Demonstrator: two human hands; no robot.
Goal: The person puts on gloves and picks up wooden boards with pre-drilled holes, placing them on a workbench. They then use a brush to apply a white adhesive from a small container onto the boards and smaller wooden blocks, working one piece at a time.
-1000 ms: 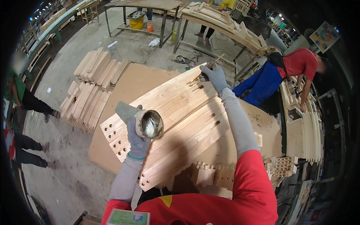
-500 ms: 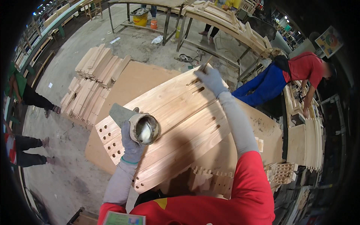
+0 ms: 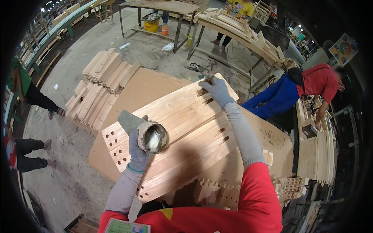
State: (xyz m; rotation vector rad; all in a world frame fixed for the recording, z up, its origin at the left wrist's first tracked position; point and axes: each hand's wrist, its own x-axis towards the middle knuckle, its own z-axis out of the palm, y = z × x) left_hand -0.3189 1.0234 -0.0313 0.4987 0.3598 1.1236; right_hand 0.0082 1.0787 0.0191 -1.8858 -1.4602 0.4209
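My gloved left hand (image 3: 138, 152) is wrapped round a small round cup (image 3: 164, 136) with white, glue-like paste (image 3: 154, 142) inside. A flat grey piece (image 3: 128, 121) sticks out beside the cup; whether my hand holds it too I cannot tell. Beneath lies a pale wooden panel (image 3: 186, 112) of joined boards, with round holes at its near-left end and slots towards its far-right end. Over those slots, my gloved right hand (image 3: 218, 91) is closed on a thin stick-like tool (image 3: 209, 78), mostly hidden by the fingers.
Brown sheet board (image 3: 149, 82) lies under the panel. Stacked wooden strips (image 3: 101, 70) sit to the left, drilled wooden blocks (image 3: 217, 191) nearer me. At right a co-worker in red (image 3: 316, 81) bends over a bench. Worktables (image 3: 233, 29) stand at the back; other people's legs (image 3: 33, 153) show at left.
My right hand has shifted slightly towards me along the slots, and the tool's upright end has tipped down. The cup stays in my left hand. The whole view has shifted a little.
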